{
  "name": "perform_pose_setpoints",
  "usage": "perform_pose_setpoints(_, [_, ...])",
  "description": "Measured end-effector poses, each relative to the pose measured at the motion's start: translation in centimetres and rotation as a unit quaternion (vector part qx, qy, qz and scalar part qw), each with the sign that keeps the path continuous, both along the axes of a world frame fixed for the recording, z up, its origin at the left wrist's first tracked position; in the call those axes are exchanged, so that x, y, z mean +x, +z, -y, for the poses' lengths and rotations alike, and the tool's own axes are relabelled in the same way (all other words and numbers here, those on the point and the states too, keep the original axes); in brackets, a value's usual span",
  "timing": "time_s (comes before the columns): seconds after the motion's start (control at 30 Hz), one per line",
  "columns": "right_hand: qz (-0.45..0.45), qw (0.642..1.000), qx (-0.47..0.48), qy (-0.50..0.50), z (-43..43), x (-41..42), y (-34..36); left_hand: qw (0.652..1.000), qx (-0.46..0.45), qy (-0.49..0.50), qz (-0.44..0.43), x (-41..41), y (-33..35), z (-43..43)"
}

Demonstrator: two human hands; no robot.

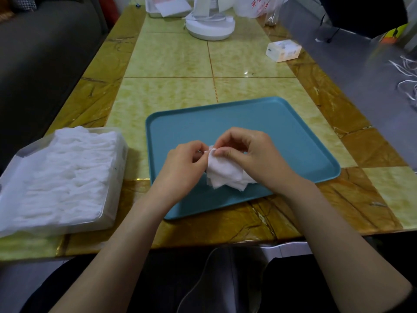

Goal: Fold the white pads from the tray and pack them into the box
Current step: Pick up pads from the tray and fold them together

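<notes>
Over the blue tray (282, 123), centre of desk (171, 59): left hand (182, 163) and right hand (250, 152) pinching one white pad (223, 172). Left: clear box (117, 177), filled with pads. Beyond, unobstructed: small carton (283, 50), white round base (211, 27).

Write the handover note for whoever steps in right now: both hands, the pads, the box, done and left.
Left hand: pinching the top edge of the small stack of white square pads.
Right hand: pinching the same edge from the other side.
Pads: held just above the flat teal plastic tray; no others loose on it.
Clear plastic box, left of the tray: already packed with rows of folded pads.
Left: fold this stack and pack it in.
</notes>
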State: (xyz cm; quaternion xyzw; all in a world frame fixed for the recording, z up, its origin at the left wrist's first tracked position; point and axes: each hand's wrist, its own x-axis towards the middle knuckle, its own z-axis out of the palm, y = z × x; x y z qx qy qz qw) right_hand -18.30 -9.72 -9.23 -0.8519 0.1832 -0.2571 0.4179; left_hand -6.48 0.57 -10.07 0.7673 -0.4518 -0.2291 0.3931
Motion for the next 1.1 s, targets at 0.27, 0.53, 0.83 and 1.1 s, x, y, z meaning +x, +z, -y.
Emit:
perform_pose_setpoints(0.27, [-0.029,0.998,-0.037,-0.031,0.3,0.0,-0.3,1.0,-0.006,0.003,-0.019,0.2,-0.3,0.1])
perform_pose_setpoints(0.53, [-0.003,0.999,0.042,0.006,0.3,-0.2,0.8,1.0,0.011,0.001,-0.002,0.2,-0.2,0.0])
perform_pose_setpoints(0.83, [-0.046,0.996,-0.07,-0.034,0.0,0.5,-1.1,0.997,-0.006,-0.006,-0.075,0.2,-0.3,0.0])
perform_pose_setpoints(1.1, [0.007,0.992,-0.044,-0.118,0.2,0.8,-1.0,0.967,-0.035,-0.035,-0.251,-0.8,0.4,0.1])
